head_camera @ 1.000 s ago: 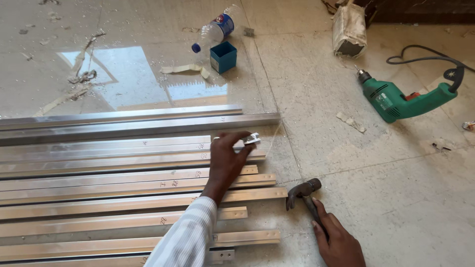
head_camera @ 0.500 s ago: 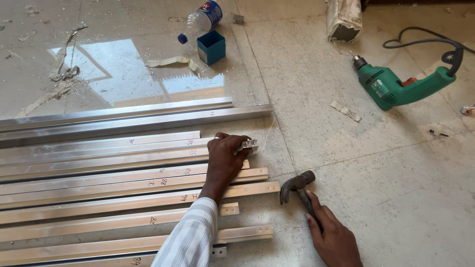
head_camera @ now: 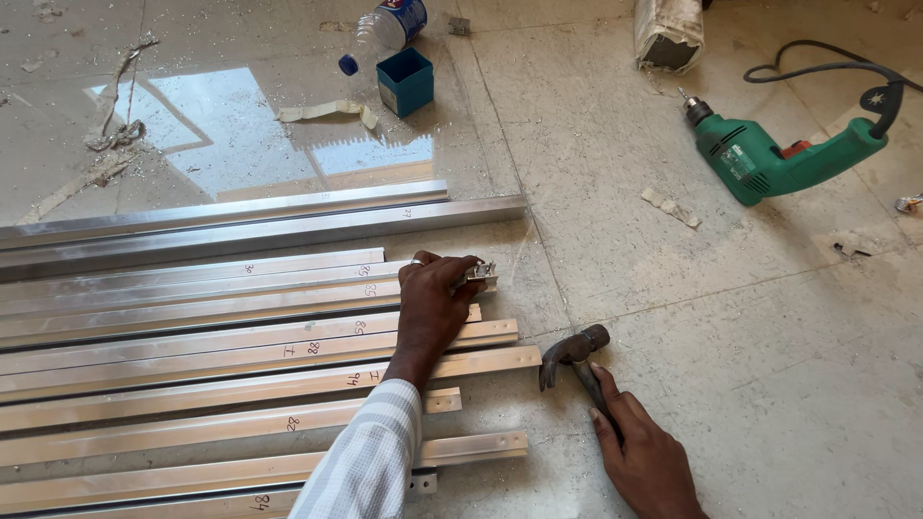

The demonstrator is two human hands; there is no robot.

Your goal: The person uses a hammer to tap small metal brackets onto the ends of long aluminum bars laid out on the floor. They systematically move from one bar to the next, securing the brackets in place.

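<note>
I see my left hand (head_camera: 435, 306) pinching a small metal bracket (head_camera: 480, 273) at the end of an aluminium rail (head_camera: 192, 290), while my right hand (head_camera: 642, 452) grips a claw hammer (head_camera: 574, 350) resting on the floor beside the rails

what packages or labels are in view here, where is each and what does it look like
Plastic bottle: top centre, lying on the floor, clear with a blue cap and a blue-and-red label band.
Small box: beside the bottle, open-topped, blue cube.
Wrapped packet: top right of centre, greyish-white, crumpled.
Drill: right, green, pale sticker on its side.
</note>
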